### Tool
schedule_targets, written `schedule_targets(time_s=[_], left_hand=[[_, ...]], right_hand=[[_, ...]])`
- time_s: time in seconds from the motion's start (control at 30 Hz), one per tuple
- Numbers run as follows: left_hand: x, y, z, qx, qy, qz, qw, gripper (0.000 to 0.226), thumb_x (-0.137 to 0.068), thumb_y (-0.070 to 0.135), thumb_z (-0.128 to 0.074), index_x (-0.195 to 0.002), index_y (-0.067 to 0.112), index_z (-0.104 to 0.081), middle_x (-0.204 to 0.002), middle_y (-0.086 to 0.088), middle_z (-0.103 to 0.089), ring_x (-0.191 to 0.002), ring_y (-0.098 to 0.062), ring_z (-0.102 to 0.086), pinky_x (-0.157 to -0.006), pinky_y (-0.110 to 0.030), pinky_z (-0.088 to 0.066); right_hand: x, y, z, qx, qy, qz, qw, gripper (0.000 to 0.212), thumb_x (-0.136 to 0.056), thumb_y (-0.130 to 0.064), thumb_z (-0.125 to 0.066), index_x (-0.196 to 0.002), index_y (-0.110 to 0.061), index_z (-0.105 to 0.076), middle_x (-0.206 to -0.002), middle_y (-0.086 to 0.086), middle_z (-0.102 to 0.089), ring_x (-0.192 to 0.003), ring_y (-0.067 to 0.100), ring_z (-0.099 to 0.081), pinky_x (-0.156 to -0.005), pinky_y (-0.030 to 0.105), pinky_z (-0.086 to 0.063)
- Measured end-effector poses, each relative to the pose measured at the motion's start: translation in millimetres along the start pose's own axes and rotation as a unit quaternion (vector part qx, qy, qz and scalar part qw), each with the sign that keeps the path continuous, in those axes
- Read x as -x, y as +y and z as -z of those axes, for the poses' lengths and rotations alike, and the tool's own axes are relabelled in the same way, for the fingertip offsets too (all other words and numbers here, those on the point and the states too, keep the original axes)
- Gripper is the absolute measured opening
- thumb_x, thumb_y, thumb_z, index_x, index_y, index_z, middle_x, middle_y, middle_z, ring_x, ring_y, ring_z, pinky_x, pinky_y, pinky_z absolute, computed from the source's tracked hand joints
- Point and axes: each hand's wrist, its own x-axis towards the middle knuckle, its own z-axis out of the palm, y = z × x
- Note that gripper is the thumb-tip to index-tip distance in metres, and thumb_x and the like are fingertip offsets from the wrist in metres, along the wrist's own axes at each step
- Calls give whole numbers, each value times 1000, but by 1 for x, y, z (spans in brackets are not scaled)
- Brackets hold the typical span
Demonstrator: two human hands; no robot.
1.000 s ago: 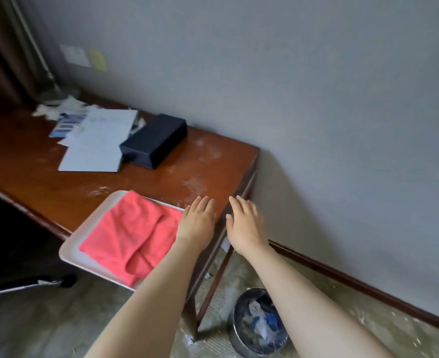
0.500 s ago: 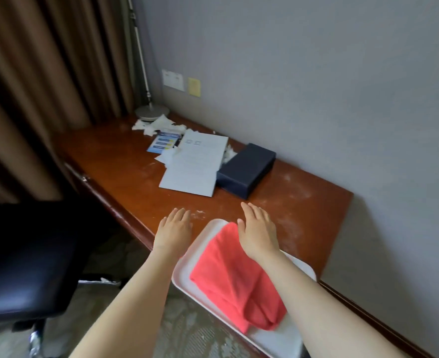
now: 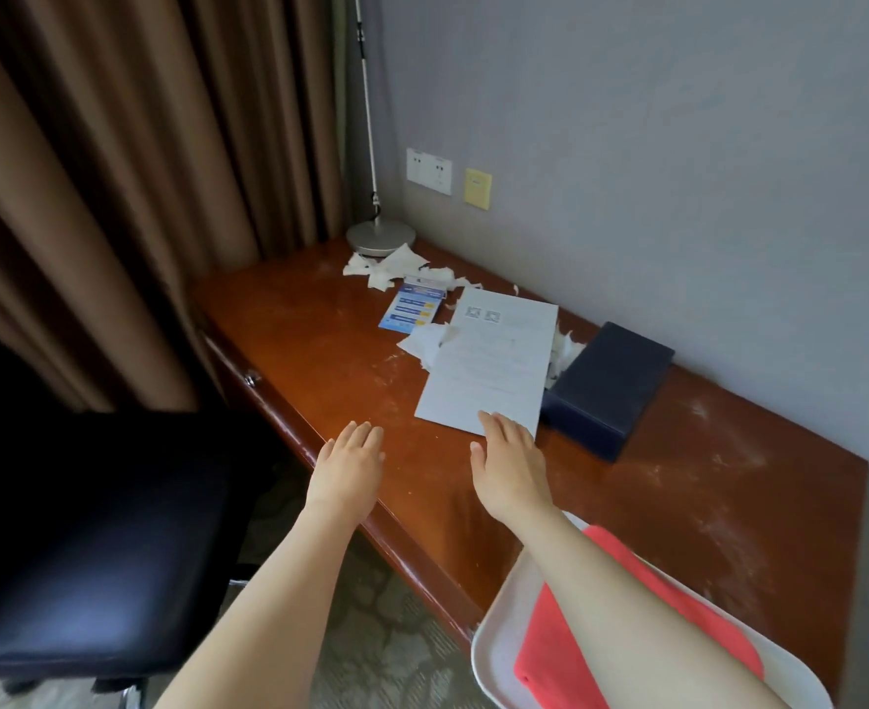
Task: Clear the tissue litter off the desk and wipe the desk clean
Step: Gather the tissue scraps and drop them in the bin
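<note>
Torn white tissue scraps (image 3: 388, 266) are lying at the far end of the glossy reddish-brown wooden worktop (image 3: 319, 350), clustered just beside the round silver lamp base (image 3: 380, 237); more shreds (image 3: 429, 342) are poking out from under the white printed paper sheet (image 3: 491, 363), and another clump (image 3: 561, 350) is sitting between that sheet and the dark navy rectangular box (image 3: 607, 383). A blue and yellow leaflet (image 3: 413, 304) is lying among them. Pale dusty smears are showing across the worktop, thickest toward the right end.

Progress, as judged: nothing cleared yet, no wiping begun. The coral-red cloth (image 3: 550, 652) is sitting unused on the white plastic tray (image 3: 493, 652) at the near right corner, overhanging the edge.

Left hand (image 3: 348, 460) is hovering over the front edge, fingers straight and together, holding nothing. Right hand (image 3: 509, 463) is reaching forward, fingers extended and empty, tips at the paper sheet's near edge; contact uncertain.

Against half a second ago: the view is swinging left, the tray is dropping to the lower right, and the right hand is advancing off the cloth toward the paper.
</note>
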Motion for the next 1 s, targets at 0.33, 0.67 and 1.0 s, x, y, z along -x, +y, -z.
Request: schedule_targets(time_s=[0.33,0.67,1.0], left_hand=[[-114,-45,10,-2,-27,53,998,47,-104,26,-23,-150,18,-18,-158,-2,-15,-147,-19,-5,-119,-35,-11],[-215,-74,14,11,-42,58,997,46,-104,25,-22,-149,17,-20,-157,-3,-16,-147,-19,-6,-118,-34,-11],[-383,-109,0,60,-47,3,997,44,-103,23,-28,-146,15,-28,-155,-5,-24,-145,-20,-16,-117,-33,-18]], right_hand=[[-134,-25,-30,-19,-24,16,999,50,-102,-32,-29,-150,-22,-16,-157,0,-17,-145,20,-15,-117,36,-22],[-229,-40,-35,-38,-15,-10,999,49,-102,-31,-31,-149,-21,-19,-156,1,-21,-143,20,-19,-114,33,-25],[-352,-87,-72,-79,9,-56,995,50,-101,-29,-33,-149,-18,-21,-154,1,-23,-143,19,-15,-118,33,-17]])
